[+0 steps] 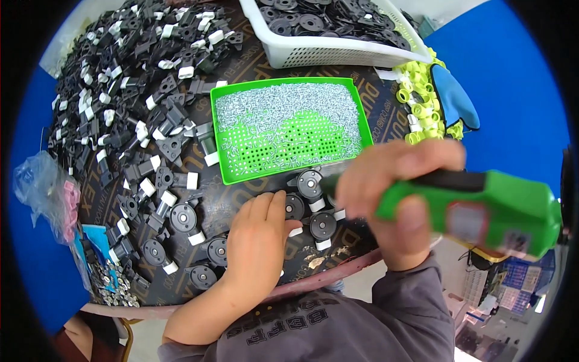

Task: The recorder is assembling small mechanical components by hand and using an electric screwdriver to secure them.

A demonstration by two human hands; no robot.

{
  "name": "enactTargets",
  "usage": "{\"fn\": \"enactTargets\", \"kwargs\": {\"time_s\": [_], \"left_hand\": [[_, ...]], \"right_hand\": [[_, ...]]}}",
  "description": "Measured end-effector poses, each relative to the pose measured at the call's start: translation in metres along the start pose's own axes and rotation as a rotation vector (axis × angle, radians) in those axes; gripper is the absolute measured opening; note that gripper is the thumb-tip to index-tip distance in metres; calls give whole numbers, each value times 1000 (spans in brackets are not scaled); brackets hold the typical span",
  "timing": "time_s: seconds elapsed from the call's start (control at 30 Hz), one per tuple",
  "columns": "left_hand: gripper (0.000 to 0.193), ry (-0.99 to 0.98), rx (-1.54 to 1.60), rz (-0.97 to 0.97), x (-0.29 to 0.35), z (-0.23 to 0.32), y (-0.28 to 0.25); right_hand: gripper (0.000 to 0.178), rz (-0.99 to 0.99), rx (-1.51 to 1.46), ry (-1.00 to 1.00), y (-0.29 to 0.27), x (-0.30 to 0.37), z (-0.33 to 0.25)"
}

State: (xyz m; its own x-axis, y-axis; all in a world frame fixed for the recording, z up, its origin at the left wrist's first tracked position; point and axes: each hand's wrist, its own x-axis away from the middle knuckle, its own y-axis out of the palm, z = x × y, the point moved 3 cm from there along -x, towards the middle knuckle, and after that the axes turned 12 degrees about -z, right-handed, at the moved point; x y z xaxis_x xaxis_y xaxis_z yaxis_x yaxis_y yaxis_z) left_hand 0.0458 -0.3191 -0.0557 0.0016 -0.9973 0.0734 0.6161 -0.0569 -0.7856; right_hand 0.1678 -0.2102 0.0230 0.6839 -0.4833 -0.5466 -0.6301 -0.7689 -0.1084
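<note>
My right hand [392, 193] is wrapped round a green and black electric screwdriver [518, 211], held almost level. The dark front end of the screwdriver points left, close to a black round wheel-like part [310, 183] with a white tab; whether it touches cannot be made out. My left hand [259, 238] has its fingers pressed together, with fingertips and thumb at another black round part [294, 207], partly covered. Several similar parts lie about, among them one with a white tab [323, 225] and one left of my hand [183, 217].
A green perforated tray [220, 145] of small silver screws lies beyond my hands. Behind it stands a white basket [338, 51] of black discs. Black and white pieces [126, 78] heap up at the left. Yellow rings [416, 96] and a blue glove [452, 96] lie at the right.
</note>
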Motion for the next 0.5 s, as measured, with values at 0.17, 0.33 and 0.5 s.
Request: {"fn": "enactTargets", "kwargs": {"time_s": [0.17, 0.33, 0.5], "left_hand": [[55, 17, -17, 26, 1, 5, -4], [58, 15, -26, -2, 6, 0, -7], [53, 7, -19, -31, 3, -2, -6]], "right_hand": [[26, 184, 168, -113, -41, -11, 24], [26, 229, 107, -51, -38, -6, 51], [25, 172, 181, -46, -41, -5, 55]]}}
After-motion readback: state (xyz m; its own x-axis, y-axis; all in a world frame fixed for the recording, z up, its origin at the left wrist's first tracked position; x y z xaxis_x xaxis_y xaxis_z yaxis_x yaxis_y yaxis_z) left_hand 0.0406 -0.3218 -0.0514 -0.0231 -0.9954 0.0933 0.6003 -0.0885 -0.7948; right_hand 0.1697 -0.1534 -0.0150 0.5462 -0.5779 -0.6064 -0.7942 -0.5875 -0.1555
